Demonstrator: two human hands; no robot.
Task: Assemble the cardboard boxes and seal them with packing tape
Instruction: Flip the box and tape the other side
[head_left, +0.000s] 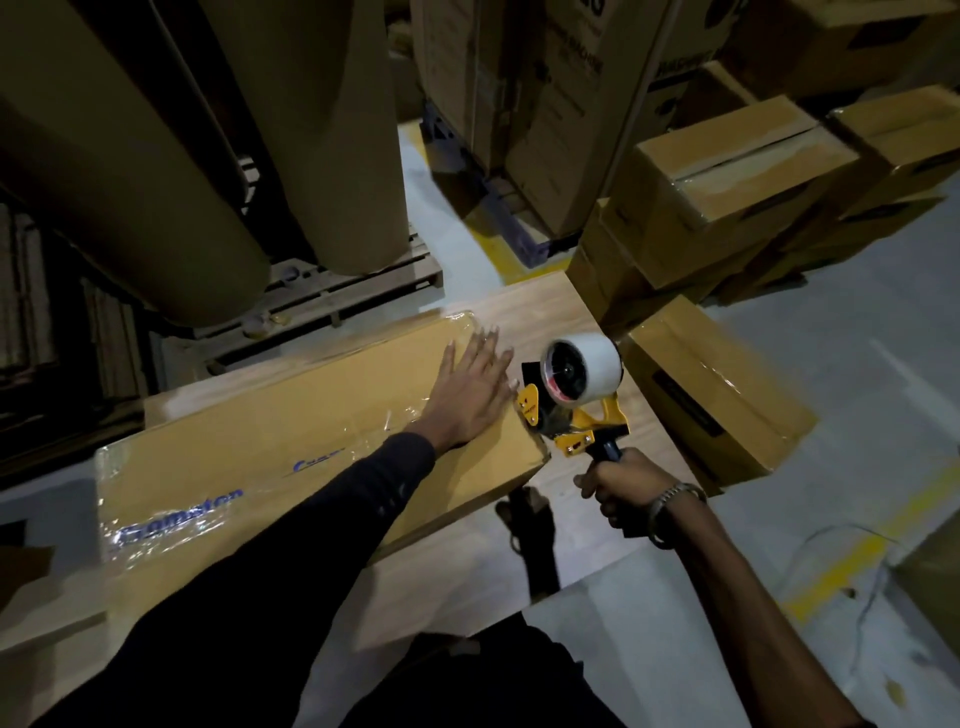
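A long, flat cardboard box (270, 447) lies on the wooden table (540, 312), its top closed and covered with glossy clear tape that shines at both ends; blue lettering runs along the near side, partly hidden by a dark sleeve. What is inside the box cannot be seen.

The left hand (470, 387) lies flat on the right end of the box top, fingers straight and spread, palm pressing down on the taped cardboard. The right hand (621, 486) is curled tightly around the dark handle of a yellow tape dispenser (576, 410), which carries a roll of clear packing tape (584, 369) (the roll's red-and-black core faces the camera). The dispenser's front end sits at the box's right edge, just beside the left hand's fingertips. A metal watch band (670, 501) circles the right wrist.

Past the table's right edge, sealed cardboard boxes (727, 171) are stacked on the pale floor (831, 364), their seams taped shut, so their contents are hidden; one (711, 395) lies tilted just beside the table. Tall brown paper rolls (322, 130) stand on a wooden pallet (332, 291) behind the table, and large printed cartons (540, 93) rise further back.
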